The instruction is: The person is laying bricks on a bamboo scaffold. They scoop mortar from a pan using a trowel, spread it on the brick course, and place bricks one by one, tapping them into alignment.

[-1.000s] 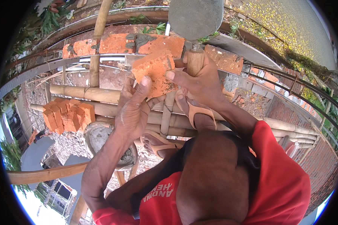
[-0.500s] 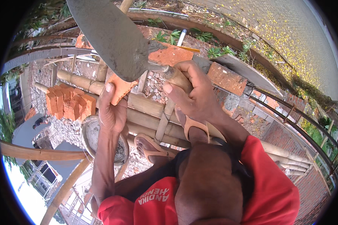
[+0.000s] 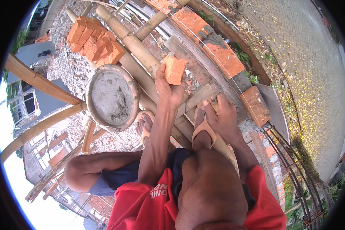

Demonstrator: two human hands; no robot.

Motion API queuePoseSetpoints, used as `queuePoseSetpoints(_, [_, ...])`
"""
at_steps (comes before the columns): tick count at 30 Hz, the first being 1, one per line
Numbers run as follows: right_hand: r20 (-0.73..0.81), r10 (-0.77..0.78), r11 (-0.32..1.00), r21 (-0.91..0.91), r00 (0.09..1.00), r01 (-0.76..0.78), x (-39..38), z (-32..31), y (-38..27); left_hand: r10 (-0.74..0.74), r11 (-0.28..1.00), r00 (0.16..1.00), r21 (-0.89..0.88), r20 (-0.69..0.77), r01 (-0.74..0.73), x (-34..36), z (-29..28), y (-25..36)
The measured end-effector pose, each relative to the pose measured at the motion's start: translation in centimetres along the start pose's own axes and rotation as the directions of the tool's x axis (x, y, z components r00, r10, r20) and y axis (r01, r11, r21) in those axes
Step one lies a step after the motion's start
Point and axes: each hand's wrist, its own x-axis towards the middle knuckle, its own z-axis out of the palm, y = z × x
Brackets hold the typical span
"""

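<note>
The L hand (image 3: 171, 91) is half closed, w/ its thumb on one side and its fingers on the other of a broken orange clay brick pc. (image 3: 174, 71). This pc. is to the upper right of the round, grey-stained bucket (image 3: 135, 90). The R hand (image 3: 224, 117) is farther to the right of the bucket, its fingers bent; I can't tell if smth. is inside it. The bucket contains grey mortar (image 3: 107, 94), w/ a darker, rough part toward the lower right. Just above the bucket is a pile of orange clay bricks (image 3: 94, 40). Well to its right is a row of orange bricks w/ grey mortar btw. them (image 3: 223, 59).
</note>
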Motion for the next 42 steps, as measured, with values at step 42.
queuePoseSetpoints(42, [-0.109,-0.058,0.965,0.249,0.992,0.083,0.3,1.0,-2.8,0.786,0.131,0.606,0.926,0.121,-0.354,5.7,-3.3,-1.5])
